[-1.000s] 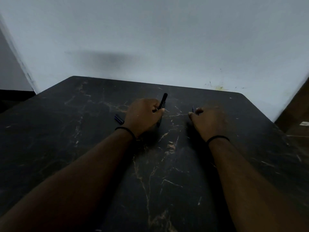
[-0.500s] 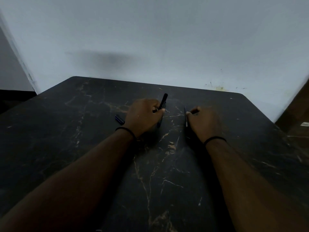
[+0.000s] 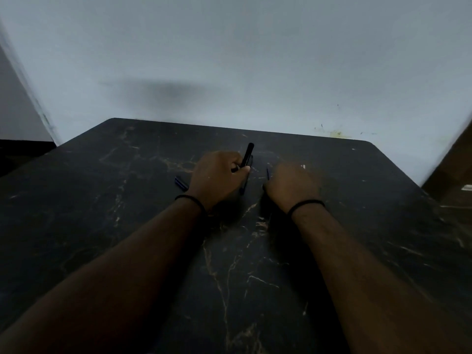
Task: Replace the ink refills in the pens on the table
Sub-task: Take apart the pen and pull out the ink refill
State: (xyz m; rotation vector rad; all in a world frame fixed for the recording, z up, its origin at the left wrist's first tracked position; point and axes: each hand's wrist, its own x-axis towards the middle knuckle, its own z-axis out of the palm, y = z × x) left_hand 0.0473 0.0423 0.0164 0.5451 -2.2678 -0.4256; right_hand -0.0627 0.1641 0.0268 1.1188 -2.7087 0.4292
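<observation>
Now left hand (image 3: 217,175) is gripping the pen barrel (image 3: 247,155), right hand (image 3: 291,186) is pinching a thin refill (image 3: 267,173) above the bench (image 3: 102,200); likely threading it in next.

Bare forearms (black wristbands (image 3: 190,200) both).

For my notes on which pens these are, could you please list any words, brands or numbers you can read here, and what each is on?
No text can be read.
Black pen in the left hand: faint pale marks along the barrel, too small and blurred to read.
Thin refill at the right hand: no marking visible.
Dark piece on the table: nothing legible.
</observation>
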